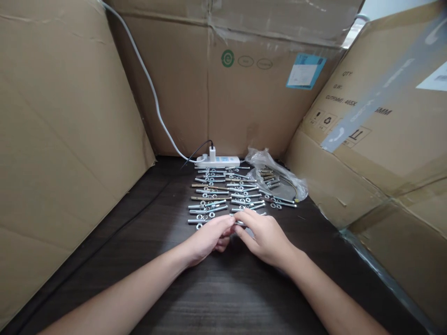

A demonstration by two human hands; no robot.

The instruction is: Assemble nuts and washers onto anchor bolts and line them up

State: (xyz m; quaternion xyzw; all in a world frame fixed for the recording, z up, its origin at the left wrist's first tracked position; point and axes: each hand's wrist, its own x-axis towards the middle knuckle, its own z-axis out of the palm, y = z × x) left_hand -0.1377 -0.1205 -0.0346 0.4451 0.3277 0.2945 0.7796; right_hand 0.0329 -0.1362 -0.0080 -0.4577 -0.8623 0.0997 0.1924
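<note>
My left hand (212,236) is closed, its thumb on top and its fingers curled under. My right hand (267,235) reaches in from the other side with bent fingers, their tips meeting the left thumb. Whatever is pinched between them is mostly covered by the fingers. A bit of metal rod (240,224) shows beside the right fingertips; I cannot tell whether it is held or lies on the table. Just beyond the hands, metal expansion bolts (208,211) lie in two columns. Loose nuts (199,226) and ring washers (205,217) are set among them.
A white power strip (218,162) with a plugged-in charger stands behind the bolts. A clear plastic bag (296,184) with more bolts lies at the right. Cardboard boxes (244,107) wall in the dark table (223,298) on three sides. A black cable (122,226) runs along the left.
</note>
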